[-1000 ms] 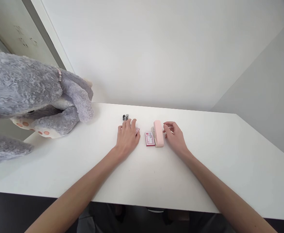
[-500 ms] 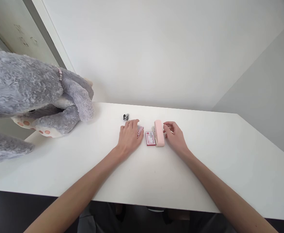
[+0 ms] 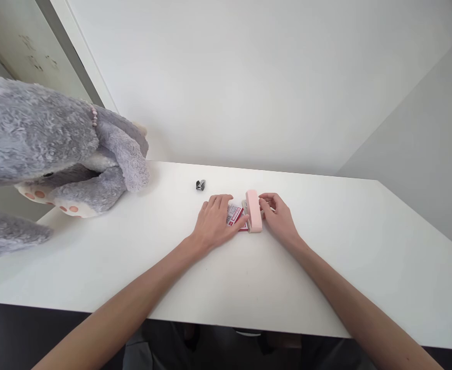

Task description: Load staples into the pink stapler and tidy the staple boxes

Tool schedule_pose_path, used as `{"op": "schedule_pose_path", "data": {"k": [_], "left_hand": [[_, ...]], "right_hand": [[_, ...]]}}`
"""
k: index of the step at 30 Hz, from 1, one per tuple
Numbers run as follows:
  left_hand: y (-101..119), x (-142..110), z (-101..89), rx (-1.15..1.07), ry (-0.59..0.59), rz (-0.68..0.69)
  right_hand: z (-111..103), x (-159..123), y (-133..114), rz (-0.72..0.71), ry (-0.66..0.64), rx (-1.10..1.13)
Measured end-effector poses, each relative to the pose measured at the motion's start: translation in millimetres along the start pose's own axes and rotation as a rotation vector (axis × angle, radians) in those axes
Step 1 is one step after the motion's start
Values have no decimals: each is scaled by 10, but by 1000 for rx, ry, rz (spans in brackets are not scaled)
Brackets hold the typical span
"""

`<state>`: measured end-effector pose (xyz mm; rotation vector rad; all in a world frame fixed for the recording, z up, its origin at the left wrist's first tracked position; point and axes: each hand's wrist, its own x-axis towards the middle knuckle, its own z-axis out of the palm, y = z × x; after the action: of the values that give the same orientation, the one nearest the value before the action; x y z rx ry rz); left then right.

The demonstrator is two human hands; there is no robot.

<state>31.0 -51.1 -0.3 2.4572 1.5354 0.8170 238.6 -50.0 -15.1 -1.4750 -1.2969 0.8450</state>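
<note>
A pink stapler [image 3: 254, 211] stands on the white table between my two hands, its cream-coloured part showing along the left side. My right hand [image 3: 277, 213] has curled fingers and a thumb against the stapler's right side; what the fingertips touch is partly hidden. My left hand [image 3: 216, 221] lies low over a small red-and-white box [image 3: 234, 213], which looks like a staple box, with the thumb stretched across it towards the stapler. A second red-and-white box [image 3: 244, 227] shows partly beneath my left thumb, close beside the stapler.
A small black-and-silver staple remover [image 3: 200, 185] lies beyond my left hand. At the left sits a large grey plush toy [image 3: 121, 154] on the table [image 3: 287, 288]. The white wall [image 3: 226, 87] rises behind the table's back edge.
My left hand has slid right with its staple box, which now meets or overlaps the box beside the stapler. My right hand and the stapler have hardly moved.
</note>
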Motion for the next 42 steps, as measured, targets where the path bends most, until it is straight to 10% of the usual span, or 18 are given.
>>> {"op": "schedule_pose_path", "data": {"k": [14, 42], "left_hand": [[-328, 98, -437, -121, -334, 236], [-411, 146, -500, -151, -358, 235]], "right_hand": [[-9, 31, 37, -10, 1, 5], [-15, 0, -19, -2, -41, -17]]}}
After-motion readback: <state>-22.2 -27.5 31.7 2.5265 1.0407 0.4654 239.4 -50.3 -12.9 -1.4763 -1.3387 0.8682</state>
